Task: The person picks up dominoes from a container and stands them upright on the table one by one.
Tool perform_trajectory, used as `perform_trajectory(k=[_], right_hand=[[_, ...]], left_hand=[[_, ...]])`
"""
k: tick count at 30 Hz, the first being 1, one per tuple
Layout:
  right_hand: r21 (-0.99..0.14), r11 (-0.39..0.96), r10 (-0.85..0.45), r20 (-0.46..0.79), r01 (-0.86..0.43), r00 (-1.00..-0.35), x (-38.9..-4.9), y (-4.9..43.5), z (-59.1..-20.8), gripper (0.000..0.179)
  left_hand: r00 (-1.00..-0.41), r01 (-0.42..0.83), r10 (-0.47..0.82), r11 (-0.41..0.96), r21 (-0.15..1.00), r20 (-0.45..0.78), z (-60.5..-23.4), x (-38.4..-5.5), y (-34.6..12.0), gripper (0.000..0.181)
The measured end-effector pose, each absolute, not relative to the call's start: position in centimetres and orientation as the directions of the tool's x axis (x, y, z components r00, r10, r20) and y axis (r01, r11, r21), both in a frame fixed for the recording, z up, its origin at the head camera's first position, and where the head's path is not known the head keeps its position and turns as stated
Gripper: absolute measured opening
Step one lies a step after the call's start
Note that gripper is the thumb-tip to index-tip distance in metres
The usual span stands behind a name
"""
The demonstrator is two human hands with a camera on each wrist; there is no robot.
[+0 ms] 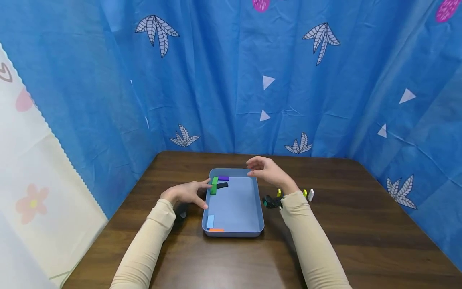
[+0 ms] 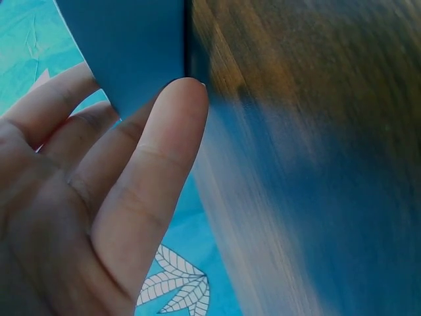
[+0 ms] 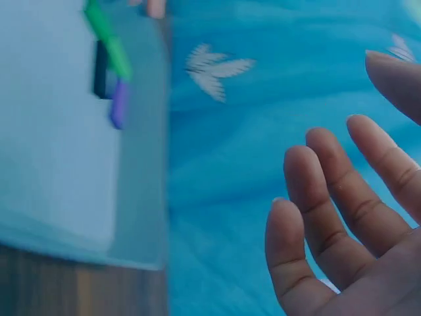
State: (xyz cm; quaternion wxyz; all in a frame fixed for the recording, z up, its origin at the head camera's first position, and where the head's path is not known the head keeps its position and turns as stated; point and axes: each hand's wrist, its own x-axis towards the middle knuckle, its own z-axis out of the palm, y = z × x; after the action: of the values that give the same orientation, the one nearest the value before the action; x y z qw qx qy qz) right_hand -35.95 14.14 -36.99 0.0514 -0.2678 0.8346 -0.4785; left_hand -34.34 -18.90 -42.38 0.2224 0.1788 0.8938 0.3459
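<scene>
A shallow blue-grey tray (image 1: 234,208) lies on the table between both hands. At its left rim is my left hand (image 1: 187,192), thumb and fingers spread, fingertips reaching over the edge near the blocks. In the left wrist view the thumb overlaps the tray's outer wall (image 2: 141,46). My right hand (image 1: 268,170) hovers by the far right corner, fingers loosely bent and holding nothing. Inside, at the far left, sit a light green block (image 1: 215,180), a darker green block (image 1: 213,190), a purple block (image 1: 223,178) and a black block (image 1: 222,185). A light blue block (image 1: 210,221) and an orange block (image 1: 216,230) lie in the near left corner.
Right of the tray, by the right forearm, a yellow block (image 1: 279,192), another yellow block (image 1: 304,193) and a white block (image 1: 311,195) stand on the brown wooden table (image 1: 361,224). Blue patterned curtains (image 1: 231,80) hang behind the table and along its sides.
</scene>
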Motion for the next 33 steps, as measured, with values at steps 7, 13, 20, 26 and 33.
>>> perform_trajectory(k=[7,13,20,26,33], right_hand=[[-0.798,0.474,-0.576,0.039,-0.372,-0.817,-39.3,9.5,-38.6,0.037],[-0.796,0.54,-0.535,-0.076,-0.271,-0.841,-41.1,7.1,-40.3,0.043],[-0.77,0.603,-0.513,-0.174,-0.209,-0.84,-42.0,6.2,-43.0,0.04],[-0.764,0.628,-0.449,-0.197,-0.151,-0.871,-42.1,5.5,-44.3,0.038],[-0.765,0.628,-0.416,-0.178,-0.141,-0.892,-42.3,5.1,-45.2,0.026]], left_hand=[[-0.839,0.167,0.469,0.704,0.69,-0.276,-42.5,-34.2,-19.4,0.089],[-0.847,0.153,0.454,0.706,0.692,-0.276,-42.5,-34.1,-19.8,0.088],[-0.826,0.183,0.497,0.684,0.706,-0.267,-42.6,-34.0,-19.4,0.087],[-0.83,0.186,0.493,0.685,0.704,-0.261,-42.6,-34.1,-19.1,0.086],[-0.829,0.173,0.487,0.69,0.703,-0.274,-42.3,-34.4,-19.0,0.087]])
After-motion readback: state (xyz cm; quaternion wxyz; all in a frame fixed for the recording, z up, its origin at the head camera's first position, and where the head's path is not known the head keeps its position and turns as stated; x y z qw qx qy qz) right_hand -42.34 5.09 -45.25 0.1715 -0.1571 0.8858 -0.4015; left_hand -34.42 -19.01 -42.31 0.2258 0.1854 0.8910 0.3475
